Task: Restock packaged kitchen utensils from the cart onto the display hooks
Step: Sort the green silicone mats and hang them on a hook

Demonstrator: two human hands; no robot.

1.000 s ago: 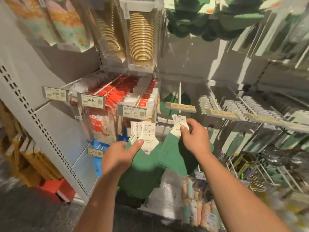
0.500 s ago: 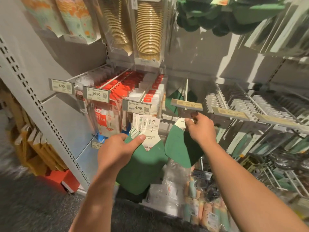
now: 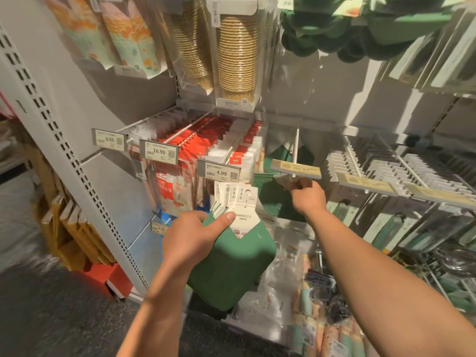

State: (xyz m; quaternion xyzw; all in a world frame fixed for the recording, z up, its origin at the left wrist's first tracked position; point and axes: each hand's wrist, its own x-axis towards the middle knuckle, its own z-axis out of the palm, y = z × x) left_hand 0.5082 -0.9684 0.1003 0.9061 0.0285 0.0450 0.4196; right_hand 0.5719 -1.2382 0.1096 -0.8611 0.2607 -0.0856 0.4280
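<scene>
Green, soft-looking mats (image 3: 231,266) with white card tops are fanning in the left hand (image 3: 190,238) — thumb pinching them, and one may be slipping free. The right hand (image 3: 307,195) is gripping one mat's card (image 3: 286,180) just under the hook (image 3: 296,148) — the thin hole could be missing the tip and tearing.

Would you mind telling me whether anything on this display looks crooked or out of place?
Mostly tidy. One oddity: the price tag on the hook that the right hand reaches is tipped up almost flat, whereas the 4.99 tag beside it faces outward.
</scene>
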